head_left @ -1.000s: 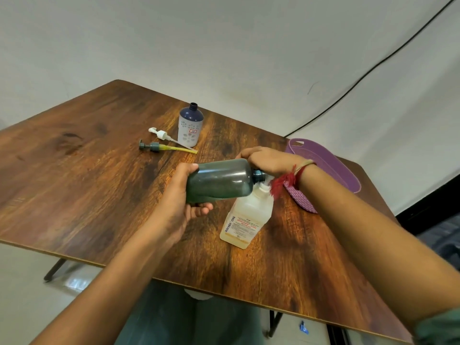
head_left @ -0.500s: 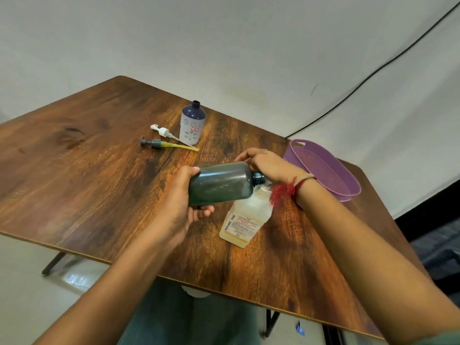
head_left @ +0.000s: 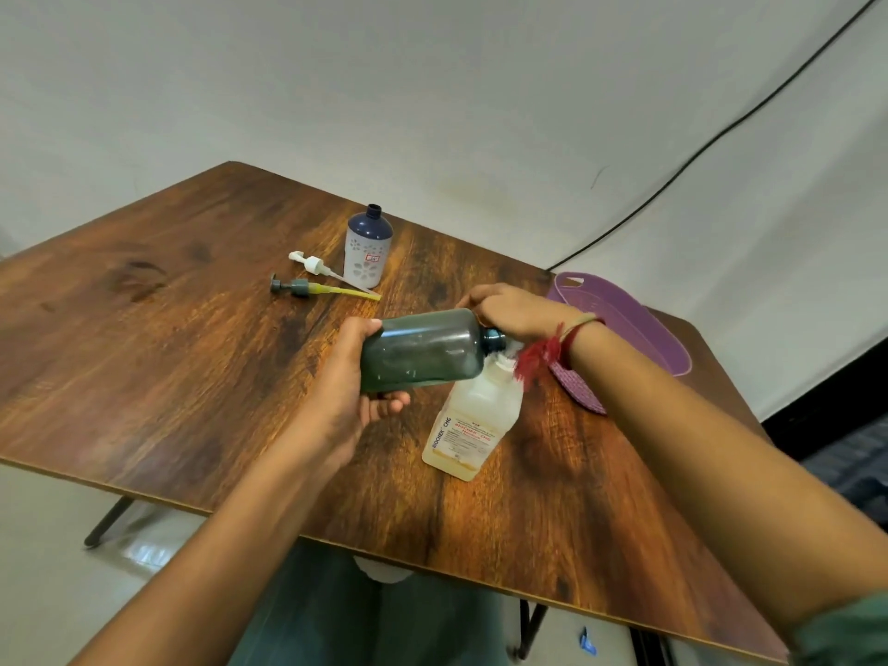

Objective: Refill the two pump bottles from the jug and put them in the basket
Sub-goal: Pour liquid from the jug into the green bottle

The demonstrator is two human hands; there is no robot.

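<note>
My left hand (head_left: 346,396) grips the base of a dark green bottle (head_left: 423,350), held on its side above the table with its open neck pointing right. Just under that neck stands the translucent jug (head_left: 473,420), labelled and holding yellowish liquid. My right hand (head_left: 516,310) is curled over the jug's top, hiding most of the cap. A blue and white bottle (head_left: 367,249) stands open-necked at the back. Beside it lie a white pump (head_left: 312,264) and a grey pump with a yellow tube (head_left: 307,288). The purple basket (head_left: 639,314) sits at the right, partly behind my right wrist.
Everything rests on a brown wooden table (head_left: 168,353), whose near edge runs below my forearms. A black cable (head_left: 696,156) crosses the white wall behind. Metal table legs and a pale floor show beneath.
Both hands keep their grips and the green bottle stays on its side over the jug. Only the view has shifted slightly.
</note>
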